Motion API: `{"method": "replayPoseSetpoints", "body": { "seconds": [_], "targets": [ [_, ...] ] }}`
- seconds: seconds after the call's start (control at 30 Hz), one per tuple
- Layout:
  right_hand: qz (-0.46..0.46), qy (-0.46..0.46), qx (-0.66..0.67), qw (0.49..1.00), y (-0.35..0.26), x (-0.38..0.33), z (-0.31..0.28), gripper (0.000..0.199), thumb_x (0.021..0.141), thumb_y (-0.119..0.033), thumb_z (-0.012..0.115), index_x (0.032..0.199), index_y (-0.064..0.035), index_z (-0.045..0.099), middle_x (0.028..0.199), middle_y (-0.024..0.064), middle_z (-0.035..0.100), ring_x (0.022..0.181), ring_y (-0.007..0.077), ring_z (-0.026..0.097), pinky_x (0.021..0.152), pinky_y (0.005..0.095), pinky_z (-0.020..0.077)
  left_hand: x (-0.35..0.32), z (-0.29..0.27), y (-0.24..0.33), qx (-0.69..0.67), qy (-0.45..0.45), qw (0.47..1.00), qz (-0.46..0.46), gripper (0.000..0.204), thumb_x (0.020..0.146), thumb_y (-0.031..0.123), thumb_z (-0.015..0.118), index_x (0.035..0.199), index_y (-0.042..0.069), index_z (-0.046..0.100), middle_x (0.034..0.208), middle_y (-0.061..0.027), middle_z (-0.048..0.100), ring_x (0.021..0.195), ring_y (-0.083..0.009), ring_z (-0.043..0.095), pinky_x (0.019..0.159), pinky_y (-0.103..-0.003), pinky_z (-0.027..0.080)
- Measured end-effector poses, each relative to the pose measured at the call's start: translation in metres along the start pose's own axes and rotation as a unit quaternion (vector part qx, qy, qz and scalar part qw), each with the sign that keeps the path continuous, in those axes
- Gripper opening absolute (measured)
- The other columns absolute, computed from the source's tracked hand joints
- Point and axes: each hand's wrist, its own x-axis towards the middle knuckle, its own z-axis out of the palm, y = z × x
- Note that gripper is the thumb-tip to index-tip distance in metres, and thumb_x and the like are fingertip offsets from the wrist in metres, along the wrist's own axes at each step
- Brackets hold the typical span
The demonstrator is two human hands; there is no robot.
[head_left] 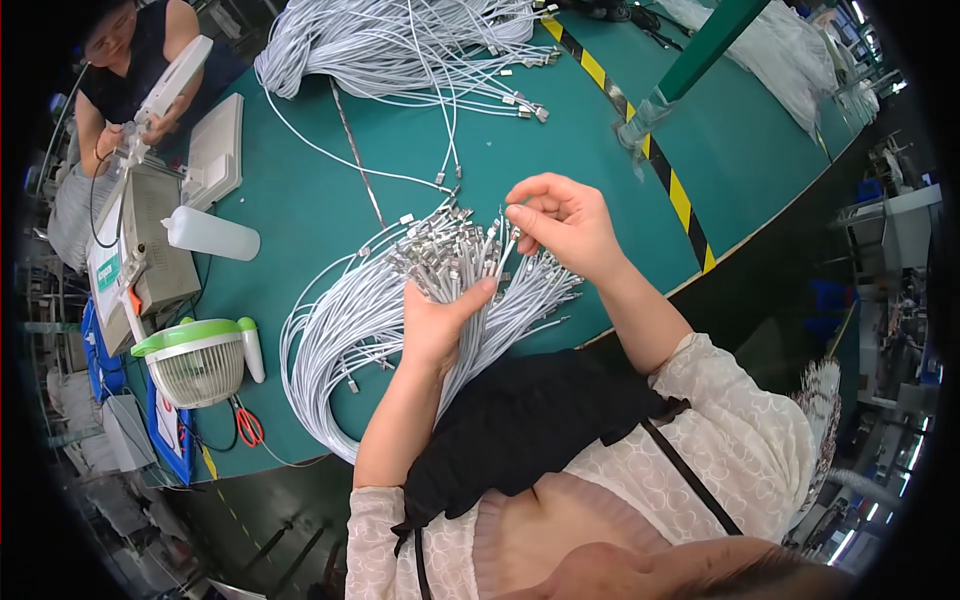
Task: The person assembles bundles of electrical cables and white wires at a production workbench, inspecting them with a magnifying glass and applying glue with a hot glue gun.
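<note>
In the head view, the left hand (438, 322) is gripping a thick bundle of white cables (350, 330) from below, its fingers wrapped around the bunch and the thumb pressing across the top, just behind the cluster of metal plugs (450, 255) fanning out at the bundle's end. The bundle is lying on the green table (330, 200), near its front edge, with the long loops of cable curving away to the person's left and back toward the body.

The right hand (562, 222) is hovering just above the plug ends, its thumb and forefinger pinching together on one single cable end (508, 240), while the other fingers are curling loosely above.

A second, larger pile of white cables (400, 45) is lying at the far side of the table, well apart from the hands. To the left, a small green and white fan (198, 362) is standing by red-handled scissors (247, 427), and a white squeeze bottle (212, 233) is lying on its side. Another person (125, 65) is sitting at the far left corner, holding a white flat device (172, 85).
</note>
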Motion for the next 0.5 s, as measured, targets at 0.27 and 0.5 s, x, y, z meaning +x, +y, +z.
{"method": "replayPoseSetpoints", "body": {
  "seconds": [0.27,0.5],
  "targets": [
    [-0.063,-0.015,-0.009,0.998,0.001,-0.006,0.009,0.022,0.080,-0.001,0.056,0.102,0.0003,0.051,0.072,0.0051,0.059,0.065,0.0077,0.057,0.056,0.0196,0.0469,-0.001,-0.001,-0.002,-0.006,0.005,1.000,0.010,0.041,0.066,-0.010,0.064,0.103,0.000,0.050,0.092,-0.0063,0.058,0.083,-0.0140,0.057,0.074,-0.027,0.046],
    [-0.025,-0.068,-0.017,0.997,0.001,-0.008,0.005,0.025,0.080,0.000,0.055,0.105,0.0002,0.049,0.076,0.0060,0.060,0.070,0.0080,0.057,0.061,0.0199,0.0463,0.000,0.000,-0.004,0.002,0.017,1.000,0.017,0.038,0.066,-0.009,0.064,0.101,0.000,0.051,0.091,-0.0059,0.058,0.081,-0.0136,0.057,0.073,-0.026,0.046]
  ]
}}
